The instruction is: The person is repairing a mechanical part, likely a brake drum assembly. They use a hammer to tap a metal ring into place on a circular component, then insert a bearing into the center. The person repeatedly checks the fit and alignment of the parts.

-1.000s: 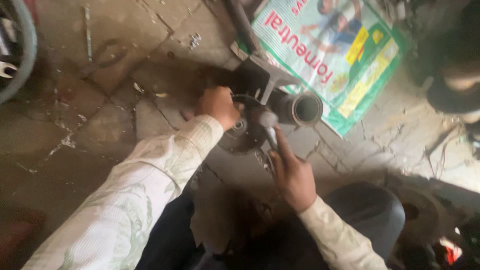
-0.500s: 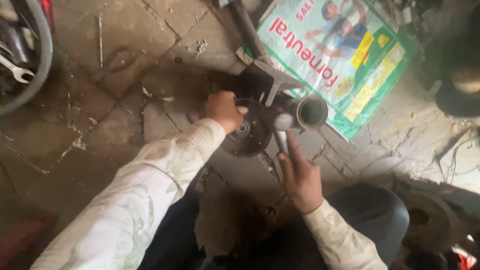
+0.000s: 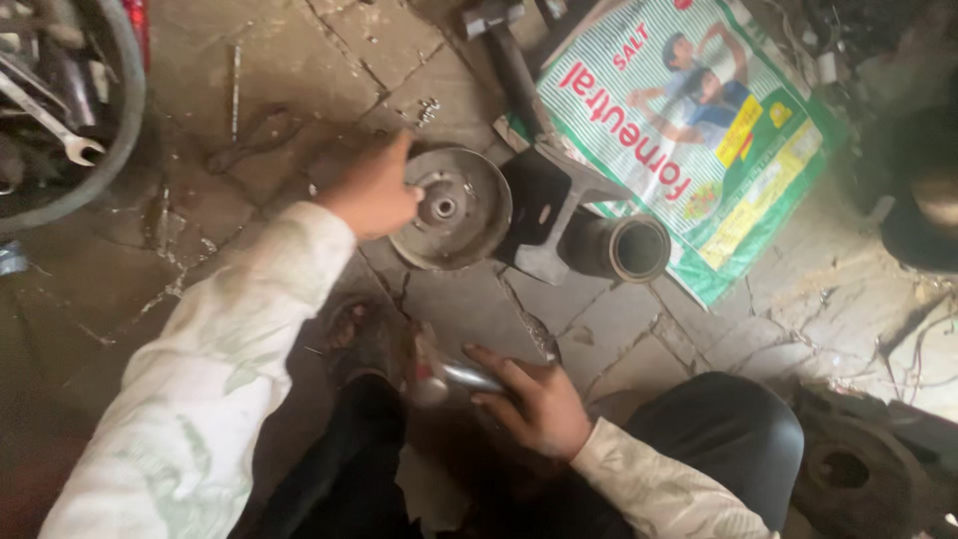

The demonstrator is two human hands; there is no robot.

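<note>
While my left hand [image 3: 374, 195] steadies the round, rusty grey metal hub disc [image 3: 451, 208] with its fingers curled against the rim, the disc stands tilted on the cracked stone floor [image 3: 469, 309], propped against the dark metal bracket [image 3: 547, 215] and the short steel tube [image 3: 624, 247] beyond my fingertips. My right hand [image 3: 534, 399] is clenched around a shiny metal tool handle [image 3: 451, 377], held low near my knee, well back from the disc. Far left of my fingers, a dark round tub [image 3: 105, 130] holds spanners [image 3: 45, 120]. A printed green-and-white sack [image 3: 689, 140] lies flat behind the tube.
</note>
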